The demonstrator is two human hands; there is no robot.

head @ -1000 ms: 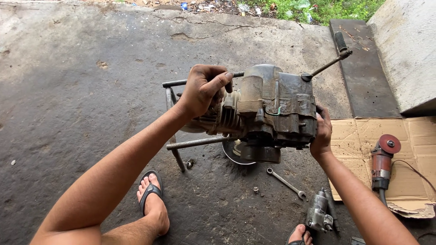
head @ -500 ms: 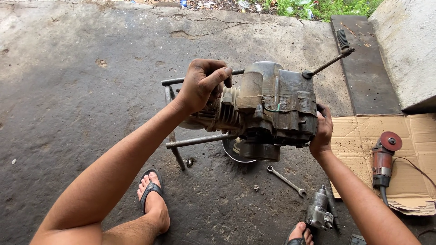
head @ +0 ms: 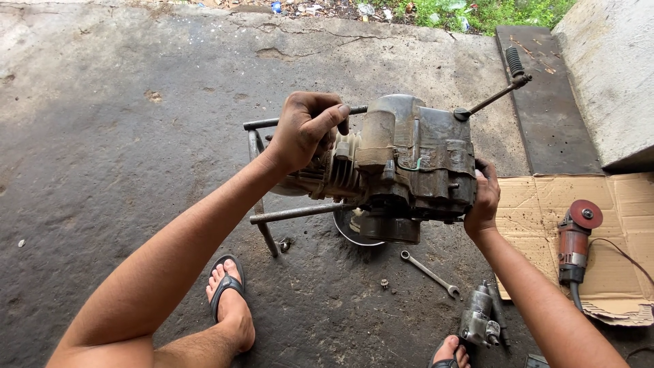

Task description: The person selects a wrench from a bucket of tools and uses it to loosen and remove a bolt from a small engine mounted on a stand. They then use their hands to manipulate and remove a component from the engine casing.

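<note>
A dirty grey motorcycle engine (head: 409,163) is held above a concrete floor (head: 122,136), resting on or just over a low stand of metal bars (head: 300,212) (contact with the bars cannot be told). The left hand (head: 306,129) is closed over the finned cylinder end of the engine, fingers curled around it, while the right hand (head: 482,201) is pressed against the opposite casing side, fingers wrapped behind the edge. A kick lever (head: 494,95) with a ribbed rubber tip is seen rising from the engine's top toward the upper right. On the floor below, a combination wrench (head: 429,272) is laid near a small metal part (head: 480,320). An angle grinder (head: 575,242) is placed on flattened cardboard (head: 538,197) at the right. A sandalled foot (head: 228,303) is planted beside the stand.
</note>
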